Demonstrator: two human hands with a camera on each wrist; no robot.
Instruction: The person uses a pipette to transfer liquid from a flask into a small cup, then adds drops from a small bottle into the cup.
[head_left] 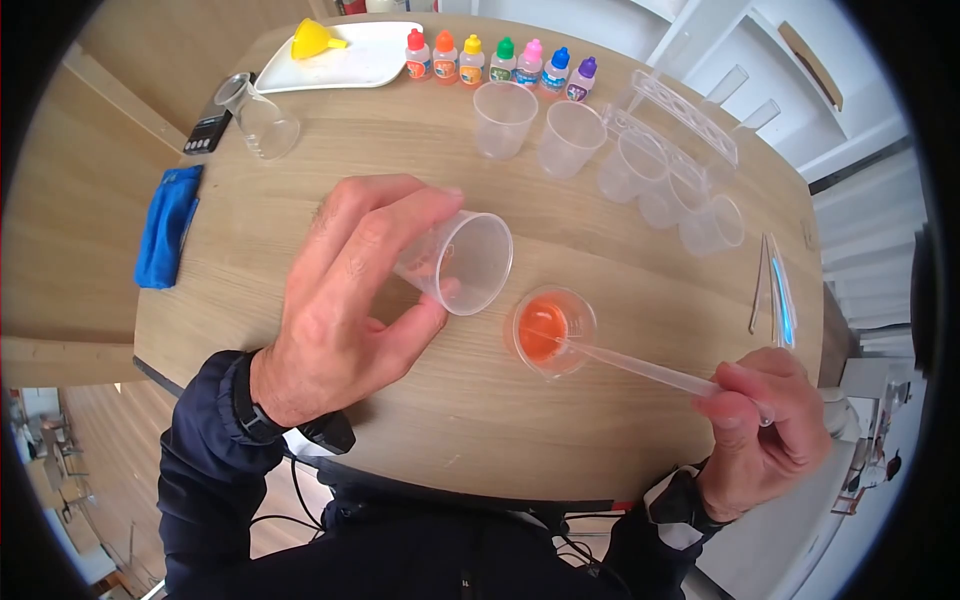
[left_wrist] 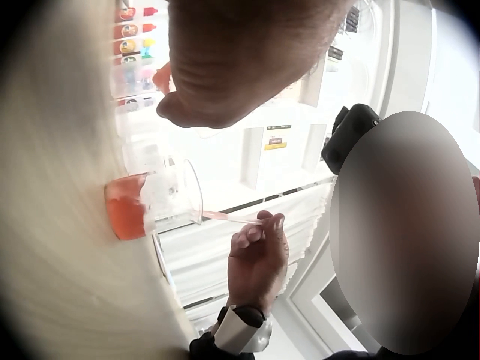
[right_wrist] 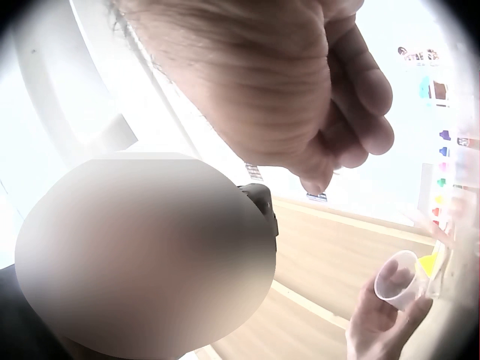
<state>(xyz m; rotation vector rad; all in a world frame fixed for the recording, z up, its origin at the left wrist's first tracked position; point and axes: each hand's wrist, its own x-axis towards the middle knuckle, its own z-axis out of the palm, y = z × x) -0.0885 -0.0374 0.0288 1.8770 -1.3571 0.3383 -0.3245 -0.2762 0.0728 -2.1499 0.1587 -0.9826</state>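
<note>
My left hand [head_left: 345,290] grips a clear plastic cup [head_left: 465,262], tilted on its side above the wooden table [head_left: 400,160], its mouth facing right; the same cup [right_wrist: 397,279] shows in the right wrist view. A small cup of orange liquid [head_left: 548,330] stands on the table just right of it, also seen as the orange cup [left_wrist: 142,206] in the left wrist view. My right hand [head_left: 765,420] pinches the bulb end of a clear pipette [head_left: 640,368], whose tip dips into the orange liquid.
Several coloured dropper bottles [head_left: 500,58] line the far edge beside a white tray [head_left: 370,60] with a yellow funnel [head_left: 312,40]. Empty cups [head_left: 535,125], a tube rack [head_left: 685,115], a flask [head_left: 262,118], a scale [head_left: 208,132], a blue cloth [head_left: 165,238] and spare pipettes [head_left: 775,290] lie around.
</note>
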